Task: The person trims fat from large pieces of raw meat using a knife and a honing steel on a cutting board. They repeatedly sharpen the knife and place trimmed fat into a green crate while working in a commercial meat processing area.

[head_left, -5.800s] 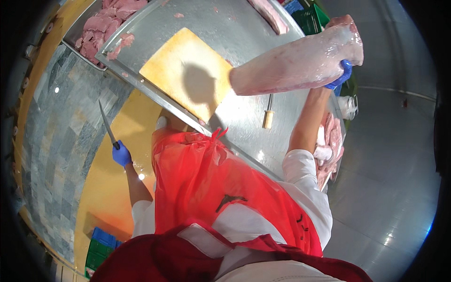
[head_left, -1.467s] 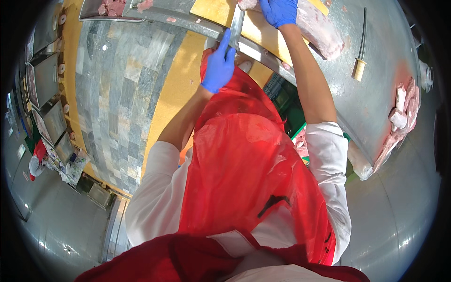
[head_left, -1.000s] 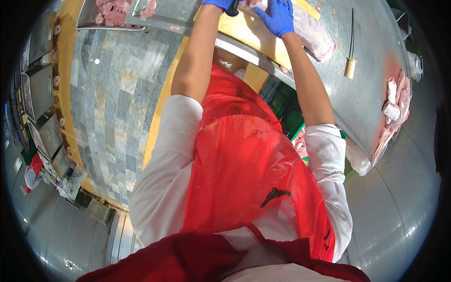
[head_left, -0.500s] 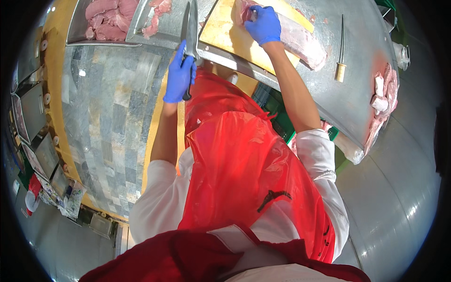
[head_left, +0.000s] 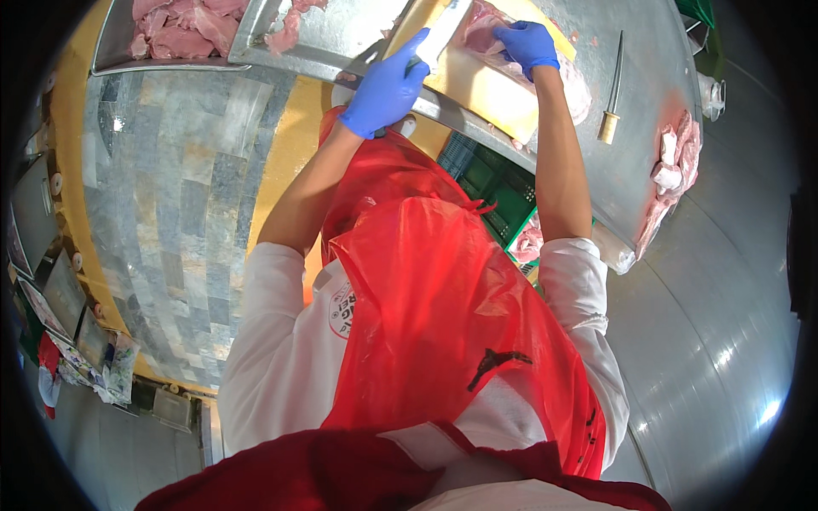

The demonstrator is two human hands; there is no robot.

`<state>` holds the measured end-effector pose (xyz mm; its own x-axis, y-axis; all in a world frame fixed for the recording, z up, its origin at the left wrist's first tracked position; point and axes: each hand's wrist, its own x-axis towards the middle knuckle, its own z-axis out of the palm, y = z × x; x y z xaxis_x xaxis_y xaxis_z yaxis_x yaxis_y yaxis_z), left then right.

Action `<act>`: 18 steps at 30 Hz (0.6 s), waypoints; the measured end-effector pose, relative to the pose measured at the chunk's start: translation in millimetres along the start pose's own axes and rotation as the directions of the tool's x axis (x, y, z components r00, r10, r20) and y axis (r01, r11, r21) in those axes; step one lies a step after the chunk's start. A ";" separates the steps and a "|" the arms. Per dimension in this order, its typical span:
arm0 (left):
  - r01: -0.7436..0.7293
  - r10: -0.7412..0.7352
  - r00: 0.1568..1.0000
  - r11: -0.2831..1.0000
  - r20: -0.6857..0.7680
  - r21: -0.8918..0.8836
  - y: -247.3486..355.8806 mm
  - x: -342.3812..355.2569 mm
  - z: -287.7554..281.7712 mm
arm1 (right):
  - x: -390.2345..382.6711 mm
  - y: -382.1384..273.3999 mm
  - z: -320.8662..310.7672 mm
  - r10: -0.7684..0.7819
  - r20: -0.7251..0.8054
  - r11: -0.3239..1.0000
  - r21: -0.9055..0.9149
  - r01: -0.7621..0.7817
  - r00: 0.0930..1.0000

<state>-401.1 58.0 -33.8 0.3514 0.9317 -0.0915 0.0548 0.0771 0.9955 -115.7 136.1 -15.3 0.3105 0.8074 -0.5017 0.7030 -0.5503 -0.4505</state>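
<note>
My left hand (head_left: 385, 92), in a blue glove, is closed round the dark handle of a large knife. The broad bright blade (head_left: 445, 32) points up and to the right over the yellow cutting board (head_left: 490, 95). On that board lies a long piece of pale pink meat (head_left: 480, 27). Bent fingers of my right hand (head_left: 528, 47), also blue-gloved, grip the meat's upper surface. Blade and right hand are apart; whether the edge touches the meat I cannot tell.
Right of the board, a slim pointed tool with a pale handle (head_left: 608, 128) lies on the metal table (head_left: 588, 170). Meat strips (head_left: 671, 175) sit at the table's right edge. Far left, a metal tray (head_left: 102, 51) holds several meat pieces. A green crate (head_left: 503, 192) stands below.
My left hand has brought the knife up and to the right, from beside the board to over it. My right hand has shifted slightly right along the meat.
</note>
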 end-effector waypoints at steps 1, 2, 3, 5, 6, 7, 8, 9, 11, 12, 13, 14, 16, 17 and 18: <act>0.026 -0.028 0.999 0.997 0.018 0.069 -2.9 2.0 5.5 | -0.4 0.7 -0.1 0.006 0.048 1.000 -0.015 -0.005 0.999; 0.050 -0.056 0.998 0.989 0.043 0.138 7.4 8.7 9.8 | -1.8 5.4 -0.4 0.018 0.092 1.000 -0.027 -0.016 0.996; 0.068 -0.084 0.994 0.975 0.065 0.212 15.2 14.1 13.9 | -2.7 8.2 -0.7 0.028 0.135 0.999 -0.035 -0.023 0.990; 0.055 -0.079 0.994 0.962 0.080 0.268 16.1 21.7 24.7 | -3.9 8.8 1.1 0.027 0.153 0.998 -0.053 -0.019 0.988; 0.039 -0.064 0.995 0.950 0.070 0.309 12.9 26.1 31.2 | -4.2 9.7 1.3 0.025 0.161 0.998 -0.060 -0.016 0.987; 0.024 -0.048 0.997 0.936 0.059 0.350 10.9 29.9 37.1 | -2.5 15.7 2.1 -0.035 0.153 0.998 -0.054 0.044 0.988; 0.016 -0.037 0.998 0.935 0.053 0.353 11.7 33.6 42.2 | -0.7 22.5 3.4 -0.095 0.143 0.994 -0.047 0.103 0.985; 0.007 -0.025 0.999 0.934 0.046 0.356 12.5 36.9 47.3 | 1.4 28.8 2.9 -0.156 0.134 0.986 -0.043 0.163 0.979; -0.024 0.009 0.999 0.919 0.039 0.394 11.7 44.5 55.5 | 3.4 36.4 0.3 -0.173 0.130 0.983 0.078 0.164 0.976; -0.046 0.032 0.999 0.902 0.039 0.428 10.2 49.5 58.6 | 2.4 37.7 0.0 -0.197 0.118 0.972 0.155 0.178 0.973; -0.067 0.055 0.998 0.884 0.039 0.462 8.7 51.9 61.4 | 1.2 38.4 -0.5 -0.221 0.105 0.954 0.230 0.192 0.970; -0.041 0.016 0.998 0.894 0.060 0.445 9.4 43.7 60.6 | -4.5 34.5 0.2 -0.224 0.110 0.942 0.279 0.186 0.968; 0.009 -0.059 0.992 0.914 0.111 0.407 19.4 16.4 58.1 | -14.6 27.5 -6.0 -0.222 0.114 0.915 0.368 0.167 0.968; 0.002 -0.049 0.993 0.923 0.112 0.384 20.4 1.0 59.6 | -13.3 36.7 -6.9 -0.227 0.096 0.911 0.373 0.176 0.969; 0.000 -0.040 0.994 0.930 0.102 0.367 15.2 -19.1 62.3 | -8.9 48.1 -2.2 -0.240 0.084 0.905 0.379 0.192 0.967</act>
<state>-348.8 19.3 -18.4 0.4421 0.8871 -0.1328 0.3937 -0.0589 0.9173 -83.2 102.9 -30.8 0.0774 0.8952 -0.4390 0.4539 -0.4237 -0.7839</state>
